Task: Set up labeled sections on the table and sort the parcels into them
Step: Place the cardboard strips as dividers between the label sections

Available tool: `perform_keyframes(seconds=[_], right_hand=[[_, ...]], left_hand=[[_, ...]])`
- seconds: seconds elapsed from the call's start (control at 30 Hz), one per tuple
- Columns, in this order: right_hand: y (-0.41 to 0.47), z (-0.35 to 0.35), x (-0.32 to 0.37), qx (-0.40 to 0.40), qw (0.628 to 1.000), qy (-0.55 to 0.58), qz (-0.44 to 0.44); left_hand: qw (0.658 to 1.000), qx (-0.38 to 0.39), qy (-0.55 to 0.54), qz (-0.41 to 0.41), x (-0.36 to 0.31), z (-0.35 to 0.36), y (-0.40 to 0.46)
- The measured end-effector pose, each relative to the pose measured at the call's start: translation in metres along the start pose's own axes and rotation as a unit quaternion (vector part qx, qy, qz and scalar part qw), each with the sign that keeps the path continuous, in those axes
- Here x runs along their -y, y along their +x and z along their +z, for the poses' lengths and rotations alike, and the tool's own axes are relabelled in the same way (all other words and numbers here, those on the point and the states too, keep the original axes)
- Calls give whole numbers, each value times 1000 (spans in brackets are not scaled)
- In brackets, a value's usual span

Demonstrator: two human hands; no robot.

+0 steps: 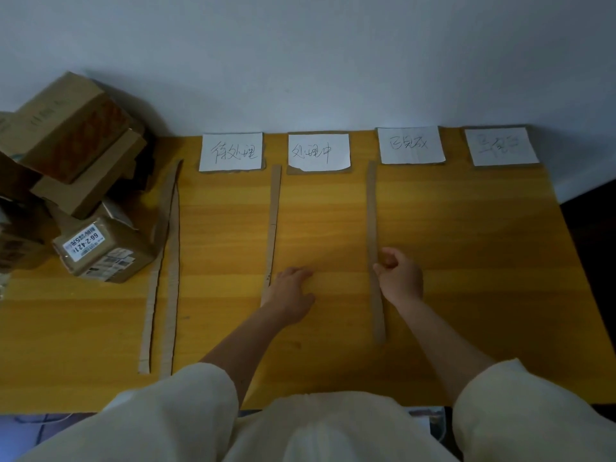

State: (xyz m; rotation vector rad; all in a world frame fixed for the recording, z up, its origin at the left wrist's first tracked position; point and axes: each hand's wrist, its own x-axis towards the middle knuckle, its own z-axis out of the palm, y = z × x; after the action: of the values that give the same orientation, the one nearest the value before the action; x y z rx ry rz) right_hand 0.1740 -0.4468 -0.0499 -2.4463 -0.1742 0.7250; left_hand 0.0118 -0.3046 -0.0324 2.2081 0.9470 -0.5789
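Note:
Several white handwritten labels lie along the far edge of the yellow wooden table [466, 228]: the first label [231, 151], a second label [319, 151], a third label [411, 145] and a fourth label [501, 145]. Long cardboard strips divide the sections: two strips [170, 261] at the left, a middle strip [274, 221] and a right strip [373, 235]. My left hand [291, 290] rests flat on the table, touching the middle strip's near end. My right hand [398, 275] pinches the right strip. A pile of cardboard parcels [76, 181] stands at the far left.
The nearest parcel [103, 251] carries a white shipping label and sits beside the leftmost strips. A pale wall runs behind the table. The table's right edge drops off to a dark floor [593, 228]. My cream sleeves and clothing fill the near edge.

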Motion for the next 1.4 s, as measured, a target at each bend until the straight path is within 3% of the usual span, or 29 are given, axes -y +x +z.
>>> perform_keyframes(seconds=[0.13, 0.57, 0.73, 1.0, 1.4], right_hand=[[1, 9, -7, 17, 998, -58, -35], [10, 14, -2, 28, 998, -52, -37], [0, 11, 10, -18, 997, -62, -40], [-30, 36, 48, -2, 990, 7, -138], [-114, 141, 144, 180, 966, 8, -187]], left_hand=[[1000, 6, -7, 1, 3, -1, 2], [1000, 7, 14, 16, 4, -4, 4], [999, 16, -31, 24, 8, -7, -1], [985, -94, -144, -13, 48, -29, -29], [938, -239, -196, -158, 177, -57, -70]])
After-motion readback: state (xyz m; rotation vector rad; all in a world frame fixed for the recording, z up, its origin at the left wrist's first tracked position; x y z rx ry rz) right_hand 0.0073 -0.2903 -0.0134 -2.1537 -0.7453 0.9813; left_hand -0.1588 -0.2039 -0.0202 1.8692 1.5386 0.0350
